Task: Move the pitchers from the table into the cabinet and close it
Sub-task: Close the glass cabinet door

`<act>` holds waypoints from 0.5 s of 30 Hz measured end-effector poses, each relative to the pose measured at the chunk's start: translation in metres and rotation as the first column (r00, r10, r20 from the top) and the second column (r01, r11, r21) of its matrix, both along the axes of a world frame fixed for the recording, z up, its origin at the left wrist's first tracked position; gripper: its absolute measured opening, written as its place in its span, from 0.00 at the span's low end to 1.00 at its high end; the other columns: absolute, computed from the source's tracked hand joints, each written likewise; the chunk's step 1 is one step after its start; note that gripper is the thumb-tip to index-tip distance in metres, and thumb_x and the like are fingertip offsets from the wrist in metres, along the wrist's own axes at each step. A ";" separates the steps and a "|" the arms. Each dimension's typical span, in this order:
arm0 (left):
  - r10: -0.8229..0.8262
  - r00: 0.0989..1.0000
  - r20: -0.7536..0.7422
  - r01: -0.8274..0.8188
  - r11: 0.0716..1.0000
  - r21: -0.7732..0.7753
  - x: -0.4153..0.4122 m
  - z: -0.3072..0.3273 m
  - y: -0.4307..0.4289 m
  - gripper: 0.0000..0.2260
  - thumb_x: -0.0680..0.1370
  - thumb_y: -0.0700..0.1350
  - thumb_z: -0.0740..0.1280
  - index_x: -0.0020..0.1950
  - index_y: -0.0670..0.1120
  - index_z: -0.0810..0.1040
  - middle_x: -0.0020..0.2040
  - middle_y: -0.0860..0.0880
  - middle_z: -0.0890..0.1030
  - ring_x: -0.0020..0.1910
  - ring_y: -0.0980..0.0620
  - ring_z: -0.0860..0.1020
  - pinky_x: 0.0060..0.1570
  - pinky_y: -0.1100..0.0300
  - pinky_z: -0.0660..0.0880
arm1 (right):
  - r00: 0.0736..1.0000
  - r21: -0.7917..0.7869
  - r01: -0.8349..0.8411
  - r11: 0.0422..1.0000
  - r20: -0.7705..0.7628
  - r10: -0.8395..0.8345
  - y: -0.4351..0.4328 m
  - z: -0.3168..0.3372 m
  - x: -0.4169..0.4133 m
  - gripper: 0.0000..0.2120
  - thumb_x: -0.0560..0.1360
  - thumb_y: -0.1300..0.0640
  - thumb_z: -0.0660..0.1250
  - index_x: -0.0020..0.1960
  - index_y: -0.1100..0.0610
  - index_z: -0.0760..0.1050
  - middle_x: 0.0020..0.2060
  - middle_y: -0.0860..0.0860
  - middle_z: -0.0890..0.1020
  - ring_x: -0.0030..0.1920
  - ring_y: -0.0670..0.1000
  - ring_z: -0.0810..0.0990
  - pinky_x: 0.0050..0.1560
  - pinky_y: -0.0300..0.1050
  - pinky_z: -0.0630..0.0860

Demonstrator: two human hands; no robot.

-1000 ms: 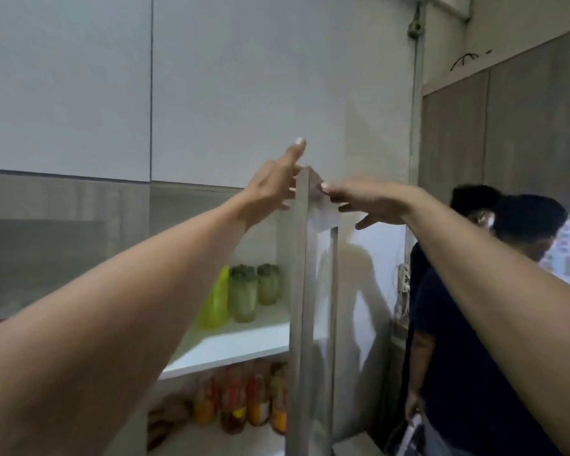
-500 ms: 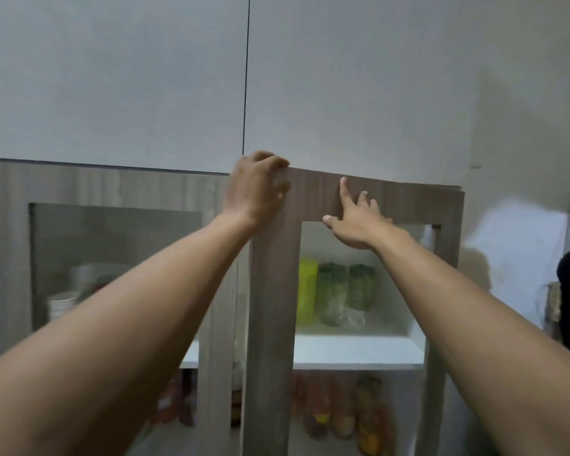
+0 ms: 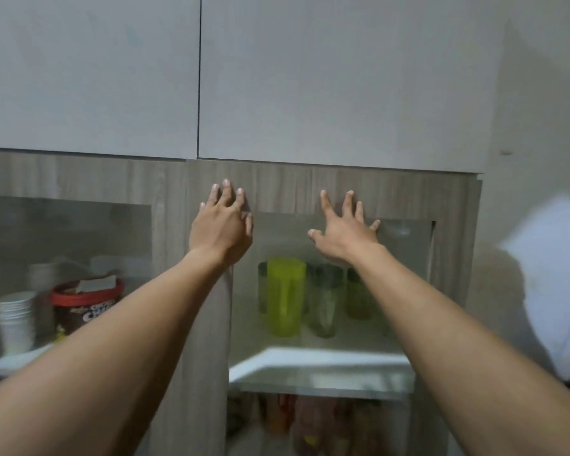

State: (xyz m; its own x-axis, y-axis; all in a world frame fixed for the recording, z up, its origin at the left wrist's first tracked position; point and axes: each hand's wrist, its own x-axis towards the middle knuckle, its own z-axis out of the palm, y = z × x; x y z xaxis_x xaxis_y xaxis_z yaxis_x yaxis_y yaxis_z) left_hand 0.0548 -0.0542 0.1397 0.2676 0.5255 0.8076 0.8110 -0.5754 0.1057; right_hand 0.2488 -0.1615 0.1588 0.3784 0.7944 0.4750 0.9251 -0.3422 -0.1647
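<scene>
The wood-framed glass cabinet door (image 3: 392,195) sits flush with the cabinet front. My left hand (image 3: 222,225) lies flat on the top-left corner of its frame, fingers spread. My right hand (image 3: 346,230) presses flat on the top rail and the glass, fingers apart. Behind the glass a yellow-green pitcher (image 3: 285,296) stands on the white shelf (image 3: 320,362), with two green-tinted clear pitchers (image 3: 326,302) to its right. Neither hand holds anything.
The left glass door (image 3: 79,179) shows stacked white cups (image 3: 15,320) and a red-lidded tub (image 3: 86,306) behind it. White upper cabinet doors (image 3: 310,77) are above. Jars stand blurred on the lower shelf (image 3: 310,422). White cloth (image 3: 553,291) hangs at the right.
The right cabinet door swung from edge-on and open to flush shut. My left hand went from gripping its top corner to lying flat on the frame; my right hand stayed pressed on it.
</scene>
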 end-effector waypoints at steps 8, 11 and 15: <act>-0.009 0.999 0.040 0.011 0.998 -0.055 0.020 0.001 0.030 0.27 0.82 0.55 0.53 0.79 0.46 0.58 0.81 0.43 0.53 0.79 0.44 0.52 0.74 0.43 0.59 | 0.999 0.099 -0.051 0.994 -0.003 0.051 0.024 -0.009 0.018 0.41 0.81 0.44 0.61 0.82 0.45 0.36 0.80 0.58 0.34 0.80 0.63 0.38 0.75 0.74 0.45; -0.030 0.999 0.041 0.032 0.998 -0.051 0.021 -0.003 0.039 0.27 0.82 0.56 0.52 0.80 0.46 0.56 0.81 0.44 0.51 0.80 0.45 0.50 0.74 0.43 0.59 | 0.998 0.115 -0.050 0.992 -0.024 0.053 0.029 -0.008 0.017 0.42 0.81 0.47 0.63 0.82 0.44 0.37 0.80 0.57 0.34 0.80 0.63 0.38 0.75 0.73 0.46; -0.059 0.998 0.017 0.059 0.998 -0.038 0.019 -0.006 0.050 0.27 0.83 0.56 0.53 0.80 0.47 0.55 0.81 0.44 0.50 0.80 0.46 0.48 0.75 0.44 0.58 | 0.998 0.121 -0.042 0.992 -0.041 0.047 0.032 -0.007 0.018 0.42 0.80 0.52 0.64 0.82 0.44 0.38 0.81 0.56 0.34 0.81 0.62 0.38 0.75 0.72 0.48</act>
